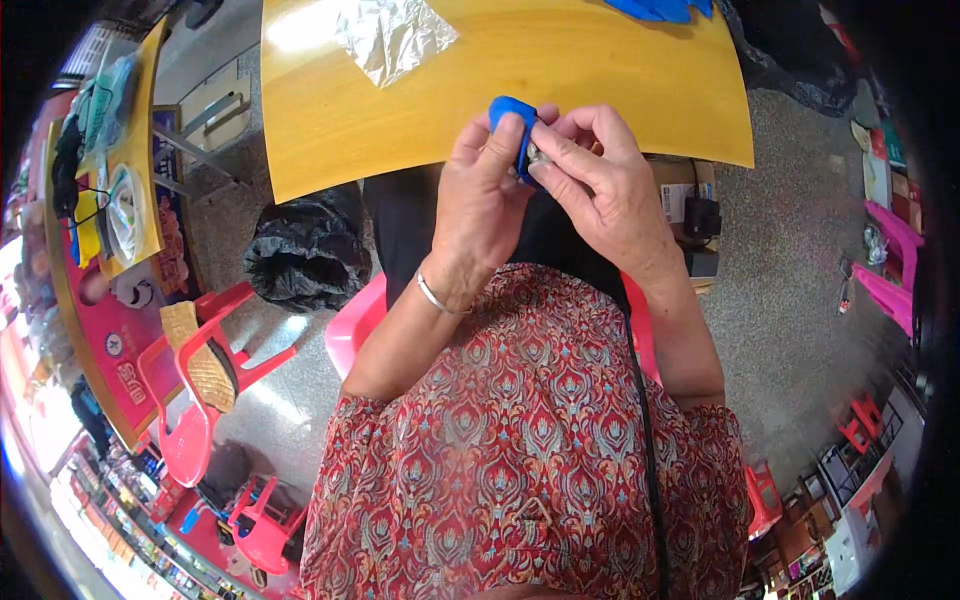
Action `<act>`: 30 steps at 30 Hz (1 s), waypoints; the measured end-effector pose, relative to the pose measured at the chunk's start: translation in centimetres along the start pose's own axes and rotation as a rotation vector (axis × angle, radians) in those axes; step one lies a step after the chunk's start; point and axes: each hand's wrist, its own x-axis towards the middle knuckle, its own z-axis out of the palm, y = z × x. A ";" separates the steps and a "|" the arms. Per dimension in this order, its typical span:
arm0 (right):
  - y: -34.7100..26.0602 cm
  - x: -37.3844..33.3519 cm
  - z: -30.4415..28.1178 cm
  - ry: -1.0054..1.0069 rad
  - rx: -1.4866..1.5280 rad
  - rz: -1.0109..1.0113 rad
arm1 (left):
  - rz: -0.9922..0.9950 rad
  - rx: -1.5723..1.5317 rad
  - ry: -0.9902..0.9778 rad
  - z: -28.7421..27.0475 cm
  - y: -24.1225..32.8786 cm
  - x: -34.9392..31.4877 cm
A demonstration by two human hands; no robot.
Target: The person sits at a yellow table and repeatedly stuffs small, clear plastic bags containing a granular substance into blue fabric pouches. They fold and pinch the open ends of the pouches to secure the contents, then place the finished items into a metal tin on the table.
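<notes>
My left hand [481, 195] is closed on a small piece of blue fabric [512, 106], its thumb pressed over the folded top. From the other side my right hand [600, 185] pinches at the same piece, thumb and forefinger together. Between the fingertips a small greyish, shiny bit [535, 157] shows at the blue edge; its kind is too small to make out. Both hands are held up just at the near edge of the yellow table [600, 95]. Most of the blue piece is hidden by my fingers.
A crumpled clear plastic bag [390, 38] and more blue fabric [655, 8] lie on the table. Black plastic bags sit at left [308, 250] and far right [800, 60]. An open cardboard box [690, 180] stands under the table at right. A pink chair [195, 400] is at left.
</notes>
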 end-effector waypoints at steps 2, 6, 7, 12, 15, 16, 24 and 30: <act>-0.1 -0.3 -0.1 -0.026 0.088 0.096 | -0.016 0.046 -0.009 0.1 -0.3 -0.3; -0.9 -0.3 -0.2 -0.053 0.353 0.129 | -0.072 -0.043 -0.073 -0.4 -0.4 -0.2; -1.2 -0.2 -0.3 -0.058 0.395 0.103 | -0.085 -0.091 -0.095 -0.5 -0.4 -0.1; -0.3 -0.4 -0.3 -0.121 0.551 0.135 | -0.146 -0.167 -0.147 0.0 0.4 -1.3; -0.1 -0.4 -0.7 -0.132 0.331 0.084 | -0.124 0.014 -0.199 -0.4 1.2 -2.2; 0.0 -0.4 -0.8 -0.130 0.247 0.055 | -0.177 0.044 -0.211 -0.7 1.7 -2.2; -1.4 0.5 -3.0 -0.262 0.060 -0.273 | -0.405 0.073 -0.181 -1.3 4.1 -2.7; 0.9 0.9 -1.6 -0.241 0.126 -0.286 | -0.478 0.084 -0.234 -1.8 3.4 -2.9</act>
